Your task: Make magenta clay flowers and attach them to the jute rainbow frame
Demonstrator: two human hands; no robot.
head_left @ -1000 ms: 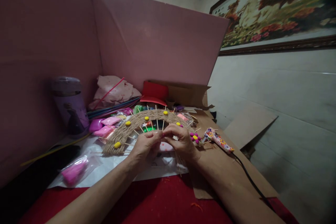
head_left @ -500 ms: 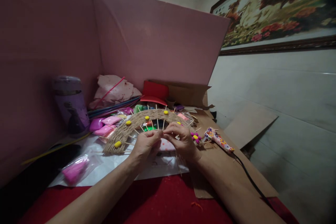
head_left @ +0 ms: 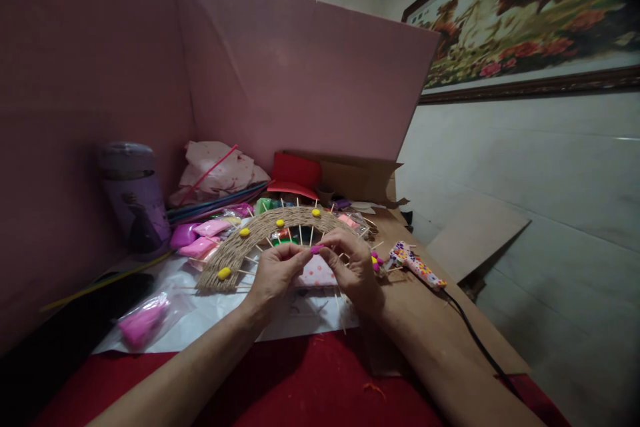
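Observation:
Between the fingertips of both hands is a small lump of magenta modelling clay (head_left: pixel 316 249). My left hand (head_left: pixel 278 272) pinches it from one side, and my right hand (head_left: pixel 350 270) pinches it from the other. Just behind them stands a woven twine arch (head_left: pixel 265 227) with thin sticks poking out along both edges. Yellow clay dots, one of them (head_left: pixel 225 273) at its left end, sit along the arch. A magenta clay flower with a yellow centre (head_left: pixel 375 261) is at its right end, partly hidden by my right hand.
A flower-patterned glue gun (head_left: pixel 417 265) with a black cord lies on cardboard at right. Bagged pink clay (head_left: pixel 143 323) rests front left on white sheeting. A purple tumbler (head_left: pixel 135 203) stands at left; pink panels (head_left: pixel 300 73) rise behind. Red cloth (head_left: pixel 280 380) covers the front.
The magenta clay, hidden by the fingers before, now shows between my fingertips. My right hand has opened its grip slightly and shifted, covering more of the flower.

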